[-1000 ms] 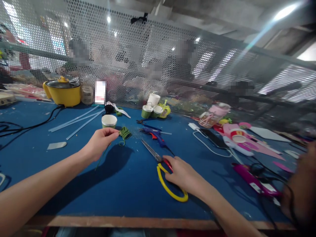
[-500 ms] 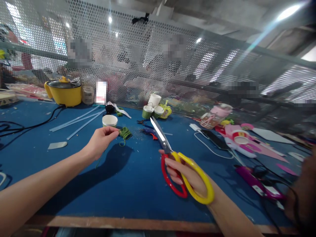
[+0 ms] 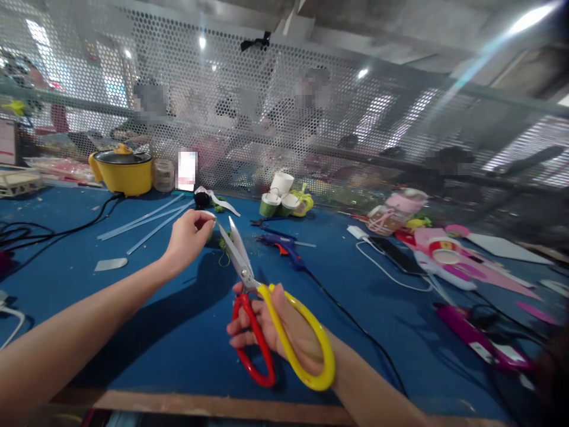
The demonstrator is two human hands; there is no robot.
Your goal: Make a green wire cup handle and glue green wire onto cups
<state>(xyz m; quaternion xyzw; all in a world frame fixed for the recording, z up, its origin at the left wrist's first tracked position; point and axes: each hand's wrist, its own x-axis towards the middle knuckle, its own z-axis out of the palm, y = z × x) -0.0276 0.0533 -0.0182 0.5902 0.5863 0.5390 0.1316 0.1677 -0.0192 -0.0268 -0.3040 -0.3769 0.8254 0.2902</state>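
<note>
My right hand grips a pair of scissors with one red and one yellow handle loop, held above the blue table. Its steel blades point up and left toward my left hand. My left hand is raised over the table and pinches the end of a thin green cord between thumb and fingers. The rest of the cord hangs down in a small bundle just behind the blade tips. A green paper cup sits partly hidden behind my left hand.
A blue glue gun with a black cable, clear glue sticks, a yellow pot, paper cups, a phone on a white cable and pink craft pieces lie on the table. People sit behind the perforated metal screen.
My right hand picked the scissors up off the table and swung them left toward my left hand. My left hand lifted the green cord higher.
</note>
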